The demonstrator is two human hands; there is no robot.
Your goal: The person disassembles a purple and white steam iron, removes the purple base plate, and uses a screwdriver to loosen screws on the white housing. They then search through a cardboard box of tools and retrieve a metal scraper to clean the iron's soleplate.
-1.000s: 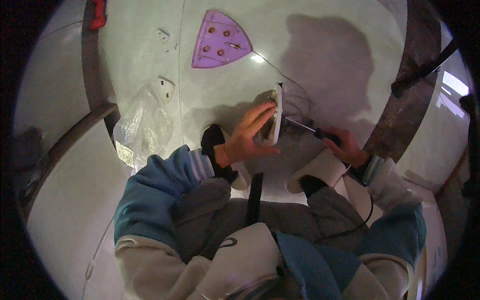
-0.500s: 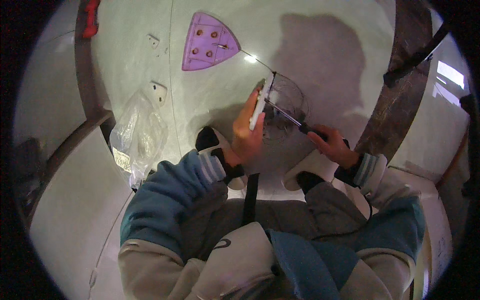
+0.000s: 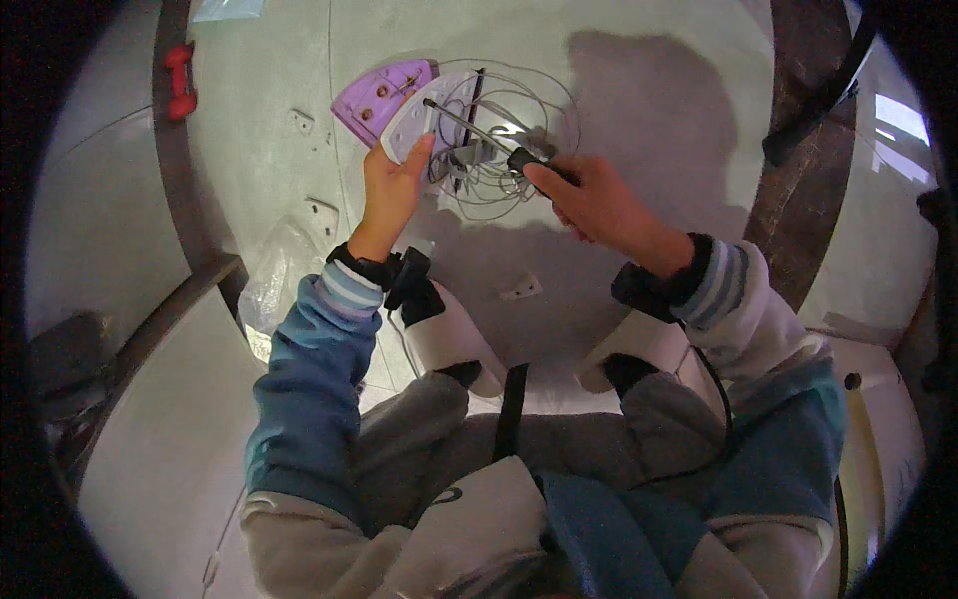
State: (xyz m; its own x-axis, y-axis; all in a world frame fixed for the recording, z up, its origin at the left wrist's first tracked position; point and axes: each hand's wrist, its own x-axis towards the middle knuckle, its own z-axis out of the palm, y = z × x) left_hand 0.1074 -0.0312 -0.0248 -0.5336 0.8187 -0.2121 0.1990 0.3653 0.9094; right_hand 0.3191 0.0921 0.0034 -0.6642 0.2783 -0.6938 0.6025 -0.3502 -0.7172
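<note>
My left hand (image 3: 391,200) is closed around the edge of a white panel (image 3: 409,125), tilted so that its broad face with holes shows. Wrapped in my right hand (image 3: 599,205) is the black handle of a screwdriver (image 3: 484,138). Its metal shaft slants up and left, with the tip at the panel's face; whether it sits in a screw I cannot tell. Behind the panel lies a purple rounded-triangle plate (image 3: 364,103) with brown round holes, partly covered by it. A loose coil of thin grey cable (image 3: 547,85) spreads beside the panel, under the screwdriver.
Small white fittings (image 3: 322,215) lie on the pale floor (image 3: 269,150), one (image 3: 521,289) between my shoes. A clear plastic bag (image 3: 279,275) is at left. A red dumbbell-shaped object (image 3: 180,82) rests by the dark left edging. Another dark strip (image 3: 788,170) runs along the right.
Both hands have moved up and left with the panel and screwdriver. The panel has turned from edge-on to show its face, and it now overlaps the purple plate. More cable shows.
</note>
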